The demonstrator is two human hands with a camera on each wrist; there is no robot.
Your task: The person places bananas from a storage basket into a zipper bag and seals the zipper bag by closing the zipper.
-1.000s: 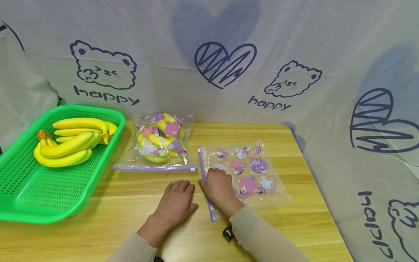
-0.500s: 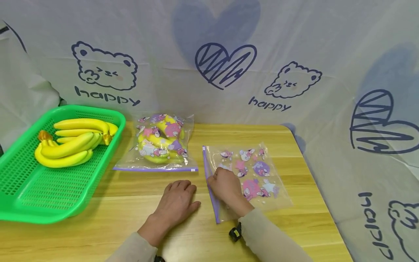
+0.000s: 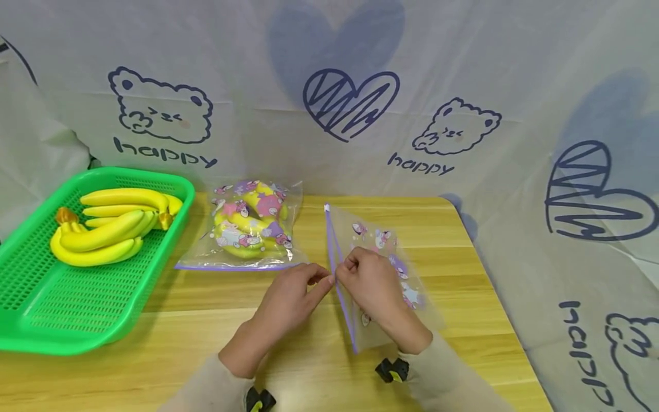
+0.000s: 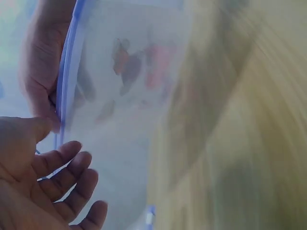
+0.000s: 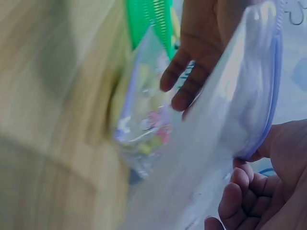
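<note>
We pinch a printed bag (image 3: pixel 409 293) by its purple zip edge with the fingers of our right hand (image 3: pixel 376 283), above the surface (image 3: pixel 304 366). Our left hand (image 3: pixel 290 294) has its thumb at that edge, its other fingers loosely spread. Beyond it, bag number 2 (image 3: pixel 252 229) holds bananas, beside the green basket (image 3: pixel 72 309) holding more.

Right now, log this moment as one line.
right hand: pinches zip bag edge | left hand: at same edge | bananas: in green basket
</note>
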